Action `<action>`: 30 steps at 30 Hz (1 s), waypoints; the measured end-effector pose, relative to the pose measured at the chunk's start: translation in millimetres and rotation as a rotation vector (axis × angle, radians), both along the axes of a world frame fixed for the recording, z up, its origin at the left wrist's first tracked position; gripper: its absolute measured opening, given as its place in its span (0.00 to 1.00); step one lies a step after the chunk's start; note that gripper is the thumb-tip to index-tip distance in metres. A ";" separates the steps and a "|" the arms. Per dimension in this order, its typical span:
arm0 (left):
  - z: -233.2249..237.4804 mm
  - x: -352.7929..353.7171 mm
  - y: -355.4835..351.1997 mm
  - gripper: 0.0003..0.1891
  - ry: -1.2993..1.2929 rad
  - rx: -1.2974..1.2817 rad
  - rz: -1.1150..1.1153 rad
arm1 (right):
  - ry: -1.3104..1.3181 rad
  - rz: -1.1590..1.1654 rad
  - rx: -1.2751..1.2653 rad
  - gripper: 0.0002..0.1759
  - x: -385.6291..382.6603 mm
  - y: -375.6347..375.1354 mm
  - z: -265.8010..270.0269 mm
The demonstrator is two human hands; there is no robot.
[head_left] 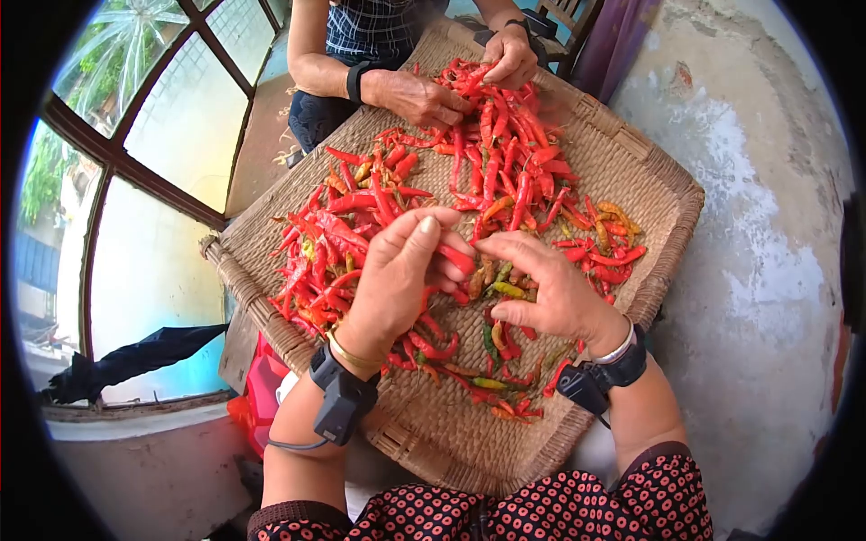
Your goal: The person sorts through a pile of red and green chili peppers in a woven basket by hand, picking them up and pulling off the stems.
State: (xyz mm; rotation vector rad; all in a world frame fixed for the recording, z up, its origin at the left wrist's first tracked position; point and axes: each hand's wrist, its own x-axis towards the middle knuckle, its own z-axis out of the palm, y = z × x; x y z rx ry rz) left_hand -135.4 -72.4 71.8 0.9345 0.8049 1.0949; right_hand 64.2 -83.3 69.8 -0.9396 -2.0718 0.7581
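My left hand (397,270) is closed around a red chili pepper (458,260), whose end pokes out past the fingers. Facing it, my right hand (564,287) has its thumb and index finger apart, with nothing visible between them; its other fingers are partly hidden. Both hands are over a woven tray (433,451). A heap of red chili peppers (311,257) lies left of my left hand, and a larger pile (519,171) sits beyond my hands. Below them are scattered mixed peppers, among them a green-yellow chili pepper (490,383).
Across the tray, another person's two hands (424,97) work at the far pile. A window (171,180) and a black folded umbrella (135,361) are at the left, above a red plastic item (260,383). A bare wall (749,180) rises on the right.
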 end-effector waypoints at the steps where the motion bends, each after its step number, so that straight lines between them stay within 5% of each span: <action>1: -0.3 3.6 -3.1 0.14 0.017 0.013 -0.046 | 0.009 0.057 -0.076 0.24 -0.1 -2.0 1.4; 8: -0.3 16.5 -22.3 0.10 0.141 0.216 -0.211 | -0.026 0.142 -0.298 0.12 9.6 -4.2 0.6; 10: -6.0 4.5 -11.5 0.14 0.470 0.345 -0.169 | -0.096 0.143 -0.308 0.10 16.9 -2.5 2.2; 12: -2.3 -4.6 -2.6 0.12 1.176 0.627 -0.063 | -0.109 0.053 -0.857 0.09 25.5 -0.5 2.8; 14: -13.7 -8.7 -1.8 0.13 1.656 0.603 -0.111 | -0.125 0.050 -0.859 0.11 29.8 6.9 -4.6; 16: -24.4 -12.3 0.7 0.15 1.695 0.641 -0.140 | 0.327 -0.114 -0.735 0.15 29.0 15.8 -8.0; 19: -21.9 -11.5 1.0 0.20 1.749 0.645 -0.171 | 0.728 -0.260 -0.505 0.33 24.5 24.0 -0.8; 23: -28.4 -11.3 1.3 0.28 1.752 0.673 -0.236 | 0.403 -0.373 -0.624 0.25 35.3 26.5 -21.5; 28: -32.0 -6.5 5.5 0.27 1.636 0.632 -0.285 | 0.186 -0.323 -0.593 0.13 14.7 15.8 -16.4; 30: -29.2 -5.6 7.5 0.27 1.316 0.528 -0.239 | 0.073 -0.196 -0.550 0.13 10.2 12.6 -20.6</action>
